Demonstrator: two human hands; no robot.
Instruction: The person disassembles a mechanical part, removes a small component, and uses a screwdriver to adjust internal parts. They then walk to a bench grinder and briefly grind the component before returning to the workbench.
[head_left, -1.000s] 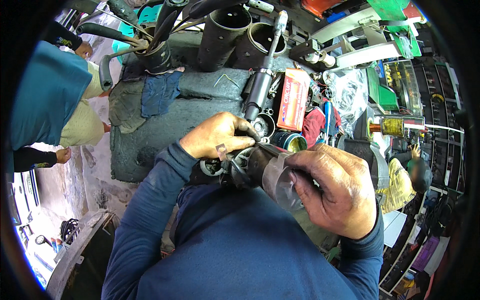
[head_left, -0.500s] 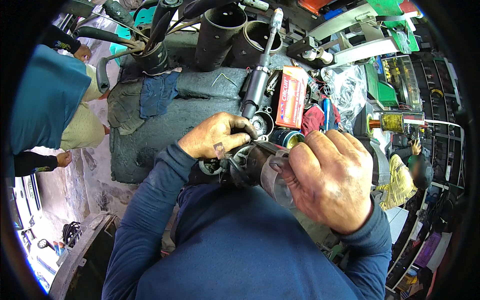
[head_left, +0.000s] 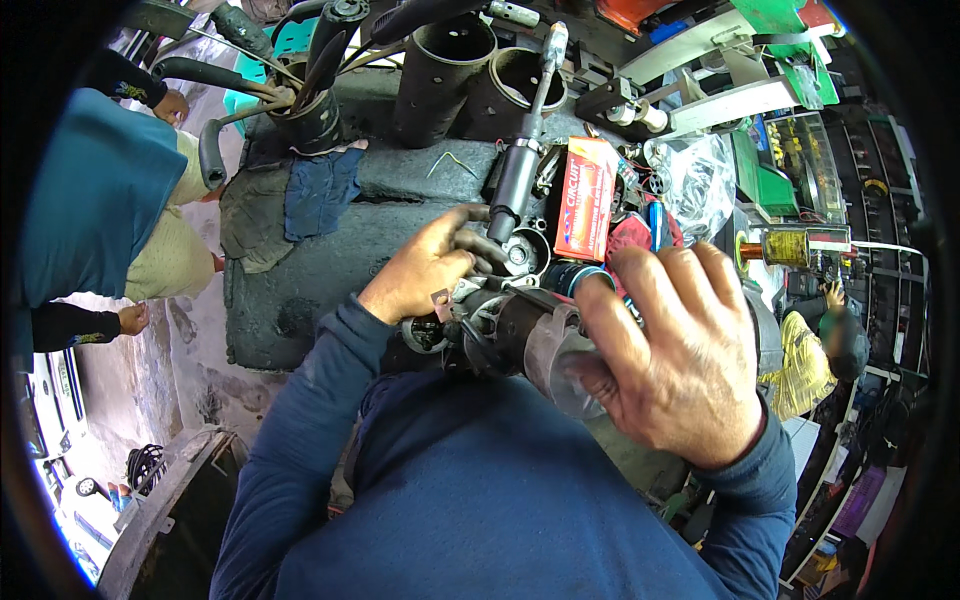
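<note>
A motor-like part with a dark cylindrical body (head_left: 518,322) and a pale metal end lies across my lap, at the edge of the worktop. My left hand (head_left: 425,262) hovers over its metal end, fingers apart, tips close to a black cylindrical tool (head_left: 516,180) and a round metal housing (head_left: 526,254). At the motor's right end is a clear plastic piece (head_left: 566,375). My right hand (head_left: 685,355) is above it, thumb and fingers apart; the thumb overlaps the clear plastic, and contact is unclear. A thin dark rod lies along the motor's top, its right end hidden by my fingers.
A red and white box (head_left: 586,200), a round tin (head_left: 572,278) and a clear plastic bag (head_left: 695,185) crowd the right side of the worktop (head_left: 290,310). Dark metal tubes (head_left: 440,80) stand behind; cloths (head_left: 320,190) lie left. One person stands at left, another is at right.
My left fingers have spread and lifted from their pinch at the motor's top. My right hand has shifted slightly right and its fingers have loosened apart. The view moved slightly.
</note>
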